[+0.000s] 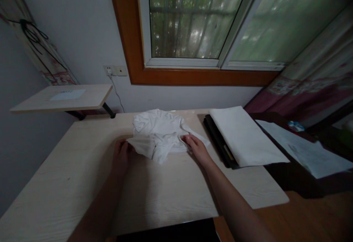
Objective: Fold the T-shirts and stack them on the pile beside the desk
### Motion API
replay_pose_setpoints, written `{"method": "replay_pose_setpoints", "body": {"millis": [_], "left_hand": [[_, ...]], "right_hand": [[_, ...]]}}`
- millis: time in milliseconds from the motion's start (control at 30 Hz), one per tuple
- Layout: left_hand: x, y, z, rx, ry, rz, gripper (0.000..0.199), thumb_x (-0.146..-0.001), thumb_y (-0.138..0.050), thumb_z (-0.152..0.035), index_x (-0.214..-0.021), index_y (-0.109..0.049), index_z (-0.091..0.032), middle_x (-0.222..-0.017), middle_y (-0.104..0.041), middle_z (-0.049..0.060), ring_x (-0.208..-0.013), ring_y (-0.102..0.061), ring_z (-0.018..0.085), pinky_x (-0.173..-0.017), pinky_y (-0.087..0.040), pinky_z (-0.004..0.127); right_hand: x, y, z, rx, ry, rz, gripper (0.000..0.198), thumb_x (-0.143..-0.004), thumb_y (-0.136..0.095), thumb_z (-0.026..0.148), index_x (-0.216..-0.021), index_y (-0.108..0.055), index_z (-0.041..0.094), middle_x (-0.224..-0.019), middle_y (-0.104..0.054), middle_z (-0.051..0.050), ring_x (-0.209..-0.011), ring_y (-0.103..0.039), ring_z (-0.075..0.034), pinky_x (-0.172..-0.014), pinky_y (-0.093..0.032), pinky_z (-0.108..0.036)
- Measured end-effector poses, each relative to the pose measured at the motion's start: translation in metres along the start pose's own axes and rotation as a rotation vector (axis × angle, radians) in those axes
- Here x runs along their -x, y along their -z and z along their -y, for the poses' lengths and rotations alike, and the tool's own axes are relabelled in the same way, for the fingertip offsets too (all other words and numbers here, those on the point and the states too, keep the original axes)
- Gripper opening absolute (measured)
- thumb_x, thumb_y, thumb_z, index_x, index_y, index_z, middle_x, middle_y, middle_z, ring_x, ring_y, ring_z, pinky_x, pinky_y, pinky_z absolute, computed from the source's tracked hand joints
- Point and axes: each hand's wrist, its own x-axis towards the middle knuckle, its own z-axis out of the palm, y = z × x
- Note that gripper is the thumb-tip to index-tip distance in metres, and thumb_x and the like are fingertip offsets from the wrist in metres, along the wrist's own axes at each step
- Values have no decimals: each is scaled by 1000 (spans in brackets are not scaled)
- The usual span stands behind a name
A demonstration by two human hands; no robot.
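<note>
A crumpled white garment (pixel 161 124), which looks like a small shirt, lies bunched on the pale wooden desk (pixel 82 168). My left hand (pixel 121 152) pinches a corner of the cloth and pulls it out to the left, just off the desk. On the opposite side, my right hand (pixel 194 144) grips another fold between thumb and fingers. The middle of the cloth is rumpled and hangs in loose folds between both hands. Some of the right fingers are hidden by the fabric.
Right of the garment, a white sheet (pixel 245 135) lies on a black folder-like stack (pixel 217 143). A small raised shelf (pixel 63 97) stands at the back left. Behind are a wall socket (pixel 114 70) with a cable and a window. More paper (pixel 306 146) lies far right.
</note>
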Motion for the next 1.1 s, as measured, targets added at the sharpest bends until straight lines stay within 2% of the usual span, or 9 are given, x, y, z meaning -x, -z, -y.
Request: {"method": "replay_pose_setpoints", "body": {"millis": [133,267,400,600,667,767,833,933,1100], "left_hand": [[-8,2,2,127,17,-139,25,-81,-65,-40,-98,-55,-24,-76,-59,-5,-66,-58,11,-64,-48,25],[-14,10,6,194,46,-295,27,-77,-66,-37,-98,-54,-25,-74,-57,-6,-66,-59,11,-61,-46,23],[-20,18,4,201,47,-394,27,-81,-62,-37,-103,-53,-25,-76,-57,-4,-68,-58,12,-60,-43,24],[-27,24,-3,218,40,-444,27,-79,-61,-34,-102,-50,-26,-81,-58,-5,-70,-58,12,-61,-45,23],[-27,25,-2,183,28,-424,28,-80,-62,-35,-103,-49,-26,-81,-58,-5,-69,-57,12,-61,-46,23],[-24,25,2,111,-54,-403,32,-82,-63,-35,-108,-46,-27,-85,-58,-5,-69,-58,11,-63,-47,24],[-19,24,3,42,-180,-399,35,-82,-65,-32,-110,-45,-26,-89,-58,-4,-71,-59,11,-65,-48,25],[-12,22,3,-138,-409,-344,36,-80,-70,-29,-108,-49,-24,-94,-57,-1,-76,-58,13,-71,-50,29],[0,10,3,-668,-661,96,24,-86,-68,-35,-104,-62,-21,-106,-62,10,-103,-58,29,-95,-48,49]], "right_hand": [[3,8,-7,371,260,169,30,-90,-67,47,-106,-76,24,-111,-74,-9,-112,-65,-27,-104,-46,-45],[-3,14,-16,558,462,182,24,-87,-71,34,-109,-75,25,-116,-72,-9,-121,-61,-27,-109,-45,-50],[-5,20,-18,644,483,81,20,-93,-59,23,-105,-75,24,-107,-74,-9,-108,-65,-26,-100,-50,-47],[-1,27,-14,695,428,-133,20,-98,-52,28,-98,-72,22,-97,-71,-9,-93,-64,-26,-88,-51,-41],[2,22,-12,673,438,-143,21,-99,-51,28,-99,-71,22,-97,-70,-9,-94,-64,-26,-88,-50,-41],[10,3,-5,658,516,-39,18,-100,-53,29,-102,-70,22,-100,-71,-10,-98,-63,-26,-92,-50,-43],[16,-13,0,670,566,62,19,-98,-59,32,-111,-69,23,-106,-70,-10,-103,-61,-27,-95,-49,-44],[23,-35,4,739,580,174,37,-94,-66,39,-128,-65,25,-117,-68,-11,-110,-59,-29,-96,-50,-46],[21,-42,-1,809,557,185,23,-99,-57,33,-112,-74,24,-104,-71,-12,-102,-60,-30,-91,-51,-47]]}}
